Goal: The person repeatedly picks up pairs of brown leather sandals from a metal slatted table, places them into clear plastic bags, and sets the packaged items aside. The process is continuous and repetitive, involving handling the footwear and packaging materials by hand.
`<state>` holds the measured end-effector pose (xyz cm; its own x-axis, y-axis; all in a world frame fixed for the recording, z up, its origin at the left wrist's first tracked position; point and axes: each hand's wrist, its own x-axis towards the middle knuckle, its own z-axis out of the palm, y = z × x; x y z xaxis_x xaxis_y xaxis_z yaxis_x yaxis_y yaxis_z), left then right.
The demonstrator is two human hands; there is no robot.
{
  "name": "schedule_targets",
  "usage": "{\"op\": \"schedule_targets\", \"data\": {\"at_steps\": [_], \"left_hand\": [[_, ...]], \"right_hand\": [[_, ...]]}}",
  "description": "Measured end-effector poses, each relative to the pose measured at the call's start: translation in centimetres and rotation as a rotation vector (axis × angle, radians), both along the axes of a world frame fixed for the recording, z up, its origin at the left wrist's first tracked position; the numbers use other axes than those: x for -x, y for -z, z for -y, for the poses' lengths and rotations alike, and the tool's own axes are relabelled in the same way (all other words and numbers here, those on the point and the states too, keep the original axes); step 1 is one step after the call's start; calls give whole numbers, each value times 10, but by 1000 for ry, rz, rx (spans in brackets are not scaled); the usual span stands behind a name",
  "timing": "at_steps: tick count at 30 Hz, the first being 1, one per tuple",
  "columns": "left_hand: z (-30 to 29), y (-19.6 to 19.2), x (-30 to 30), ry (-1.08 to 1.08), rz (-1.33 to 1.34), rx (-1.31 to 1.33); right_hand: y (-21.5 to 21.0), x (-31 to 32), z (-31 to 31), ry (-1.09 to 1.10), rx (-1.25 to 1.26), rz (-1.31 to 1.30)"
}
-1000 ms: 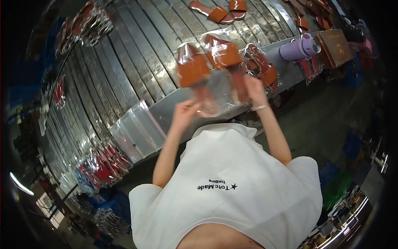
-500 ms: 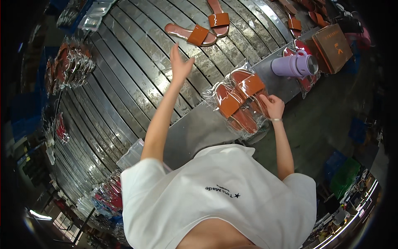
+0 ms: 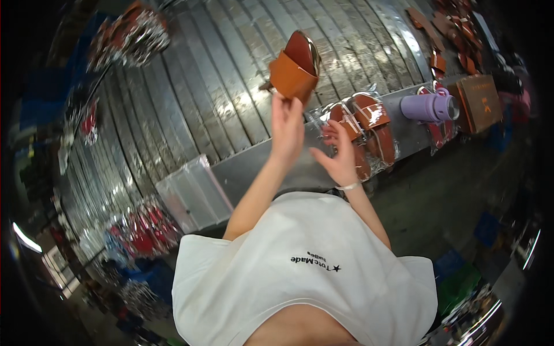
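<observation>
Lifted over the slatted metal surface, a tan slide sandal [image 3: 294,76] is pinched at one end by my left hand [image 3: 287,130]. A small dark part pokes out beside its strap, and I cannot tell whether a second sandal is held behind it. My right hand [image 3: 340,154] has its fingers spread and holds nothing. It hovers in front of a pair of tan slide sandals [image 3: 381,144] in a clear plastic bag, partly hiding them. The bagged pair lies on the smooth metal ledge along the near edge.
On the ledge to the right are a lilac bottle [image 3: 426,108], bagged red footwear [image 3: 430,134] and a brown box [image 3: 479,104]. Clear plastic bags [image 3: 195,193] lie left of my arm. More bagged sandals [image 3: 134,34] are piled at far left, with loose ones [image 3: 438,62] at far right.
My left hand has taken hold of a sandal from the slatted surface and brought it nearer. My right hand has let go of the bagged pair and moved left, its fingers spreading.
</observation>
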<state>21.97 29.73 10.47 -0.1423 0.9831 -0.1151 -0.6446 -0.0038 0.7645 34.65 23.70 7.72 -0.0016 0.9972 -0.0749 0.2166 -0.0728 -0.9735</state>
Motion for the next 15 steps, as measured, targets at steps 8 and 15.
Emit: {"op": "schedule_targets", "data": {"at_steps": [8,15], "left_hand": [[133,52,74,6,-612,252],[154,171,185,-359,-1340,739]], "right_hand": [[84,70,72,-329,582,-444],[110,90,81,-170,767,-107]]}}
